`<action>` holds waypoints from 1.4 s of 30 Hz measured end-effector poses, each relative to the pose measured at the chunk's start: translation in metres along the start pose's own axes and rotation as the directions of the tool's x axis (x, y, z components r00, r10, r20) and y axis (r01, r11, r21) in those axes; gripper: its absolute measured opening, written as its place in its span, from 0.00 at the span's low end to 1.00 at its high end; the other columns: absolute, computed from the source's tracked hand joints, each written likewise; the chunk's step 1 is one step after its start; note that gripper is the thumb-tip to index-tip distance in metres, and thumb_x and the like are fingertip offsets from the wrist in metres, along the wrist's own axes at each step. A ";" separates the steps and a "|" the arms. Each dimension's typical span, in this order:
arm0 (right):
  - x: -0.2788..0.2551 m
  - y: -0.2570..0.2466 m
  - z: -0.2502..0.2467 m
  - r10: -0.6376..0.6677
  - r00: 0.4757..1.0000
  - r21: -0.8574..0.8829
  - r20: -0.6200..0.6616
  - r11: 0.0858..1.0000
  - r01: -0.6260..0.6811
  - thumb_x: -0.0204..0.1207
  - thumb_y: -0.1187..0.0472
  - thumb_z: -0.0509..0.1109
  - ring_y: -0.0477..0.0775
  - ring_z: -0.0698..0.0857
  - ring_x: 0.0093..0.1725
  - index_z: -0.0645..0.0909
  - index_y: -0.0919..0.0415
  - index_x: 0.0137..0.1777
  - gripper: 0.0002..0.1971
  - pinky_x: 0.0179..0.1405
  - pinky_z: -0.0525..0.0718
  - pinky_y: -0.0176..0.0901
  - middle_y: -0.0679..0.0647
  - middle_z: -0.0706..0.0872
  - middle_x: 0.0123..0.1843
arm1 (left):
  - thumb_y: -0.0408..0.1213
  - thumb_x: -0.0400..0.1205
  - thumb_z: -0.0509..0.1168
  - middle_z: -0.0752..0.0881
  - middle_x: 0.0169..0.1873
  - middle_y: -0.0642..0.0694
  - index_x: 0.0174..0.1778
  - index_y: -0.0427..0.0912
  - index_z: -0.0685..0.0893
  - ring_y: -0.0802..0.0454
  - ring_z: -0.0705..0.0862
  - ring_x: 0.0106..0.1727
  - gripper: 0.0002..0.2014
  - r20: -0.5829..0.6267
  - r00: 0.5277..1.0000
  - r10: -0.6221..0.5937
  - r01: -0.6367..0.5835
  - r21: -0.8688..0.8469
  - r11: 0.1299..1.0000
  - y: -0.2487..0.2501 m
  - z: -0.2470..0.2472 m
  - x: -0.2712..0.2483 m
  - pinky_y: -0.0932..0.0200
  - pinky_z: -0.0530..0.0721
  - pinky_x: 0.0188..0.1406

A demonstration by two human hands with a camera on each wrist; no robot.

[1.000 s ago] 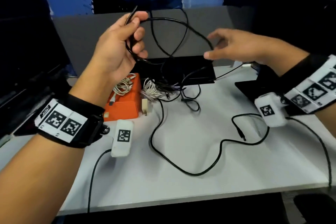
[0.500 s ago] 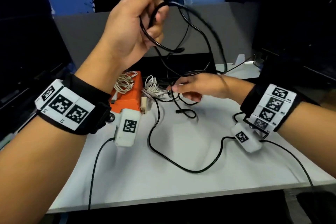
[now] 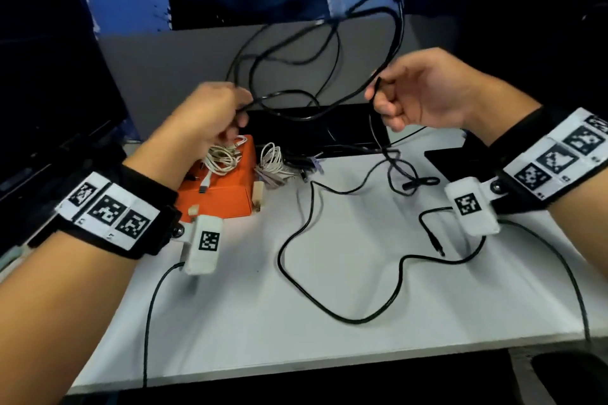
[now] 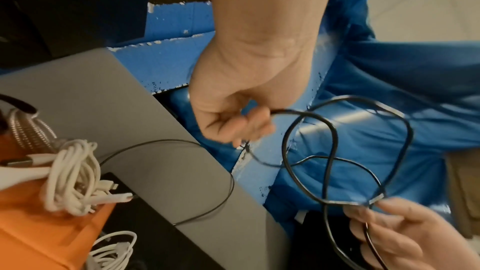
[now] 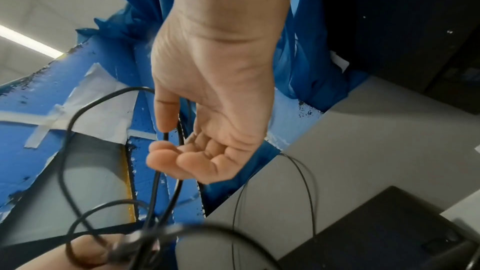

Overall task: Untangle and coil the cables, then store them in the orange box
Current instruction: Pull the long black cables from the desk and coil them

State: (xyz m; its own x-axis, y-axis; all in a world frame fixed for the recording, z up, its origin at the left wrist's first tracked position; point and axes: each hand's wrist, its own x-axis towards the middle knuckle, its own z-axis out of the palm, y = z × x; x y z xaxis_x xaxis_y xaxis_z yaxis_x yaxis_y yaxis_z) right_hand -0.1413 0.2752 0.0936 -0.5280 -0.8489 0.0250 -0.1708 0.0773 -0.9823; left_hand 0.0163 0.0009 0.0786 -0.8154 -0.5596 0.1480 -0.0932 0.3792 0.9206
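Observation:
A black cable (image 3: 399, 29) hangs in tangled loops in the air between my two hands, above the back of the white table (image 3: 230, 322). My left hand (image 3: 241, 112) grips one part of it just above the orange box (image 3: 227, 200). My right hand (image 3: 378, 92) pinches another strand between thumb and fingers. In the wrist views the left hand (image 4: 254, 122) and the right hand (image 5: 166, 141) each hold the black cable (image 4: 335, 139). A bundle of white cables (image 3: 220, 159) lies on the orange box (image 4: 39, 233). A second black cable (image 3: 348, 321) snakes loose across the table.
Another white coil (image 3: 273, 161) lies right of the box, beside small plugs. A flat black device (image 3: 329, 131) sits behind them against a grey partition (image 3: 181, 69). A dark monitor (image 3: 49, 92) stands at the left, a black object (image 3: 460, 158) at the right.
My left hand has come down from high up to just above the box. My right hand has risen from the table with a strand, and the loops now spread between both hands.

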 end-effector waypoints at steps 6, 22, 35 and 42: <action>0.019 0.013 0.017 0.009 0.999 -0.005 -0.047 1.000 -0.009 0.82 0.56 0.53 0.58 0.77 0.25 0.85 0.62 0.42 0.20 0.28 0.74 0.46 0.59 0.77 0.30 | 0.38 0.89 0.62 0.88 0.49 0.48 0.56 0.44 0.88 0.53 0.85 0.49 0.09 0.116 0.991 0.066 -0.074 0.074 0.994 0.008 0.025 -0.006 0.59 0.83 0.45; 0.035 0.013 0.059 0.034 0.959 0.196 -0.282 0.980 0.023 0.90 0.63 0.51 0.55 0.82 0.23 0.81 0.66 0.64 0.18 0.31 0.77 0.45 0.57 0.82 0.27 | 0.52 0.84 0.66 0.78 0.26 0.45 0.33 0.35 0.79 0.51 0.75 0.28 0.23 -0.043 0.856 0.515 -0.509 0.103 0.854 0.019 0.055 -0.031 0.52 0.74 0.30; 0.017 0.018 0.077 -0.002 0.997 -0.239 -0.072 0.971 -0.016 0.92 0.38 0.44 0.63 0.82 0.28 0.79 0.63 0.71 0.33 0.31 0.75 0.48 0.65 0.84 0.30 | 0.44 0.85 0.71 0.89 0.29 0.52 0.57 0.47 0.82 0.56 0.88 0.27 0.09 0.337 0.834 0.437 -0.545 0.376 0.750 0.007 0.056 -0.030 0.56 0.85 0.37; 0.013 0.013 0.076 -0.174 0.957 -0.378 -0.233 0.923 0.076 0.87 0.30 0.48 0.56 0.83 0.26 0.89 0.50 0.59 0.33 0.35 0.80 0.48 0.59 0.84 0.27 | 0.48 0.82 0.71 0.80 0.27 0.55 0.34 0.52 0.79 0.57 0.78 0.30 0.13 0.260 0.801 0.539 -0.591 0.488 0.643 0.010 0.057 -0.023 0.56 0.74 0.34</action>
State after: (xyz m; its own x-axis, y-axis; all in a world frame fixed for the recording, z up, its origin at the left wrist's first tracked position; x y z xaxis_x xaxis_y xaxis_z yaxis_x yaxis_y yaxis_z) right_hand -0.0867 0.2256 0.0671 -0.6690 -0.7040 0.2381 -0.5119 0.2042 -0.8344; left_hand 0.0016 0.0592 0.0643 -0.8518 -0.0527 0.5212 0.1430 0.9338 0.3281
